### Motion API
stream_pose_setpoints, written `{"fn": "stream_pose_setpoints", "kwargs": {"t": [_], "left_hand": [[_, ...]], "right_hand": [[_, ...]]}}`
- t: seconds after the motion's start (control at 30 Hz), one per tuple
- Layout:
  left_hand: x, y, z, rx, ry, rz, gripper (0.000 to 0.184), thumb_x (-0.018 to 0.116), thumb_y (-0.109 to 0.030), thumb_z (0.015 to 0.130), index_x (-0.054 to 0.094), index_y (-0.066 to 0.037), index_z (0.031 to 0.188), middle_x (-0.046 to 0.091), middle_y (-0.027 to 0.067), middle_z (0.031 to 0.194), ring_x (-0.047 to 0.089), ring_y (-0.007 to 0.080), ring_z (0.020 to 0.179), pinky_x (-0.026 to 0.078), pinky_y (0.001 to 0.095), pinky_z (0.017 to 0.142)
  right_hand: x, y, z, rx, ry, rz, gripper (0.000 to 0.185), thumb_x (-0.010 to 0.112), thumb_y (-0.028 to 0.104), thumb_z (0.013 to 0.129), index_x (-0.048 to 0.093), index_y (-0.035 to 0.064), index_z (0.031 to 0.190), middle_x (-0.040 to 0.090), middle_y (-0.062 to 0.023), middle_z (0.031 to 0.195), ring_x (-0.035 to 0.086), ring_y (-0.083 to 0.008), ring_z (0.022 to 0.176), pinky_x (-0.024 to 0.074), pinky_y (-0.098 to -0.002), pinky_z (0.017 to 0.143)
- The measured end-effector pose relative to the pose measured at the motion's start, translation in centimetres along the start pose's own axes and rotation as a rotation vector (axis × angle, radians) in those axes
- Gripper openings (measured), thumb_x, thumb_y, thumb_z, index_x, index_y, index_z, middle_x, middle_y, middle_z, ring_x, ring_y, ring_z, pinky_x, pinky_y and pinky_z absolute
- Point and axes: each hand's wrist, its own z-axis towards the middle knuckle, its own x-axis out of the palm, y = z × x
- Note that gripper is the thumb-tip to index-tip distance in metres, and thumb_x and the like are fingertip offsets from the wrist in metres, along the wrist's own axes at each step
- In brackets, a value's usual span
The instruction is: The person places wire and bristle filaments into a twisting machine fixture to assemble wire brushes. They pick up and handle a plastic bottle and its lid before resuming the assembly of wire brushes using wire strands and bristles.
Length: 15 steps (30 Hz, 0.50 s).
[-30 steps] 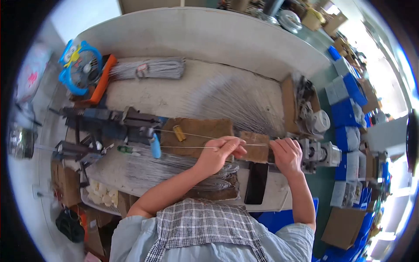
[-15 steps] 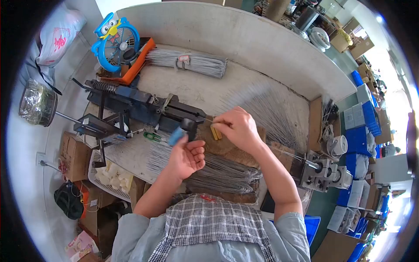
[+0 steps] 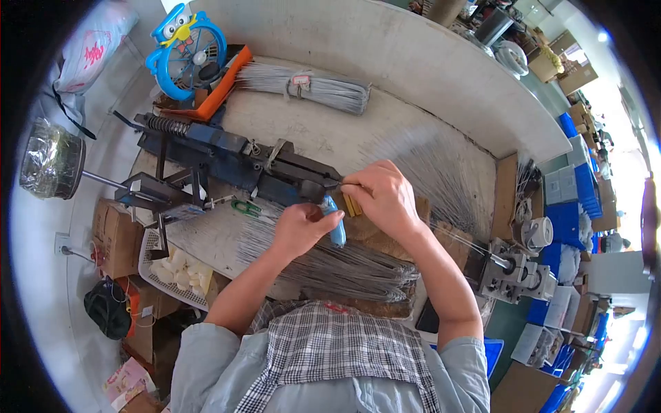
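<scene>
My left hand [image 3: 300, 230] is closed on a blue-gripped lever handle [image 3: 337, 224], with the thumb lying against it. The handle joins the dark end of a long metal bench machine [image 3: 241, 160]. At that machine's tip, my right hand [image 3: 384, 196] pinches a thin metal wire, mostly hidden by the fingers. Just under the right fingers lies a yellow block [image 3: 353, 205] on a brown board. Bundled grey wires [image 3: 365, 270] lie in front of both hands, and loose wires [image 3: 434, 172] fan out beyond the right hand.
A tied wire bundle [image 3: 310, 88] lies at the back beside an orange tray [image 3: 224, 88] and a blue fan [image 3: 186, 55]. Green-handled scissors [image 3: 246, 208] rest left of my left hand. Another metal machine [image 3: 513, 272] stands at right; a white basket [image 3: 155, 275] is at lower left.
The lever's blue handle has swung to the right and toward me, and my left hand has moved right with it. My right hand stays by the machine's tip. The camera view has shifted slightly.
</scene>
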Motion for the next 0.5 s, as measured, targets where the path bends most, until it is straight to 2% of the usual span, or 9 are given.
{"fn": "stream_pose_setpoints", "kwargs": {"t": [0.07, 0.13, 0.23, 0.27, 0.3, 0.33, 0.37, 0.47, 0.5], "left_hand": [[1.0, 0.5, 0.0, 0.071, -0.039, -0.285, 0.044, 0.069, -0.043, 0.081, 0.062, 0.0, 0.077, 0.06, 0.005, 0.061, 0.059, 0.0143, 0.058, 0.044, 0.0286, 0.053], [2.8, -1.2, -0.7, 0.12, -0.086, -0.648, 0.035, 0.066, -0.036, 0.084, 0.06, -0.001, 0.084, 0.061, 0.0047, 0.065, 0.059, 0.0137, 0.058, 0.046, 0.0275, 0.052], [3.6, -2.0, -0.9, -0.012, 0.067, -1.043, 0.017, 0.061, -0.013, 0.087, 0.054, -0.001, 0.096, 0.06, 0.0062, 0.074, 0.061, 0.0152, 0.064, 0.051, 0.0299, 0.059], [3.7, -2.0, -0.9, 0.035, 0.054, -0.84, 0.015, 0.061, -0.01, 0.086, 0.053, -0.001, 0.095, 0.059, 0.0056, 0.073, 0.061, 0.0155, 0.064, 0.051, 0.0304, 0.058], [3.8, -1.8, -0.8, 0.08, 0.042, -0.637, 0.014, 0.062, -0.008, 0.085, 0.052, -0.002, 0.094, 0.058, 0.0051, 0.072, 0.061, 0.0158, 0.064, 0.051, 0.0309, 0.056], [3.7, -1.6, -0.5, 0.129, 0.029, -0.432, 0.014, 0.062, -0.005, 0.084, 0.051, -0.003, 0.093, 0.058, 0.0045, 0.071, 0.061, 0.0161, 0.063, 0.051, 0.0314, 0.055], [3.5, -1.2, -0.4, 0.126, -0.011, -0.382, 0.02, 0.063, -0.002, 0.081, 0.05, -0.003, 0.095, 0.058, 0.0047, 0.07, 0.061, 0.017, 0.062, 0.051, 0.0318, 0.052], [1.7, 0.1, 0.5, 0.203, -0.044, 0.12, 0.025, 0.067, -0.006, 0.08, 0.049, -0.002, 0.098, 0.059, 0.0047, 0.07, 0.063, 0.0178, 0.067, 0.052, 0.0311, 0.059], [1.3, -0.1, 0.4, 0.187, -0.003, 0.146, 0.025, 0.068, -0.009, 0.08, 0.051, -0.001, 0.096, 0.06, 0.0052, 0.074, 0.062, 0.0178, 0.07, 0.052, 0.0306, 0.062]], "right_hand": [[-1.0, 0.1, -0.9, -0.14, -0.136, -0.03, 0.013, 0.071, 0.013, 0.076, 0.071, 0.0064, 0.088, 0.068, -0.0066, 0.082, 0.062, -0.0249, 0.078, 0.0509, -0.0351, 0.072], [-2.7, 0.7, -2.5, -0.154, -0.128, -0.024, 0.013, 0.07, 0.009, 0.078, 0.07, 0.0042, 0.09, 0.067, -0.008, 0.082, 0.063, -0.0261, 0.077, 0.0516, -0.0353, 0.07], [-3.0, 0.2, -5.9, -0.092, -0.018, 0.056, 0.015, 0.068, 0.008, 0.079, 0.068, 0.0047, 0.093, 0.066, -0.0092, 0.083, 0.064, -0.027, 0.078, 0.0528, -0.0359, 0.067], [-2.5, -0.4, -6.9, -0.055, 0.035, 0.096, 0.015, 0.067, 0.009, 0.08, 0.067, 0.0055, 0.095, 0.066, -0.0094, 0.084, 0.065, -0.0272, 0.078, 0.0533, -0.0361, 0.066], [-1.7, -1.2, -7.7, -0.057, 0.06, 0.079, 0.022, 0.067, 0.012, 0.082, 0.065, 0.0055, 0.103, 0.065, -0.0111, 0.086, 0.066, -0.0287, 0.078, 0.0536, -0.0382, 0.066], [-0.9, -1.7, -7.6, -0.012, 0.023, 0.077, 0.024, 0.067, 0.014, 0.082, 0.064, 0.0059, 0.105, 0.065, -0.0115, 0.087, 0.066, -0.0293, 0.078, 0.0536, -0.0383, 0.066], [0.1, -2.0, -7.3, 0.031, -0.01, 0.075, 0.027, 0.067, 0.015, 0.083, 0.063, 0.0062, 0.108, 0.065, -0.0118, 0.088, 0.066, -0.0298, 0.079, 0.0535, -0.0384, 0.066], [3.1, -3.1, -6.4, 0.102, -0.038, 0.003, 0.03, 0.066, 0.019, 0.083, 0.06, 0.0066, 0.11, 0.063, -0.0119, 0.092, 0.065, -0.0319, 0.08, 0.0532, -0.0401, 0.067], [4.1, -3.4, -6.1, 0.091, -0.013, -0.035, 0.028, 0.066, 0.018, 0.082, 0.06, 0.0065, 0.107, 0.062, -0.0115, 0.092, 0.064, -0.0322, 0.08, 0.0531, -0.0406, 0.067]]}}
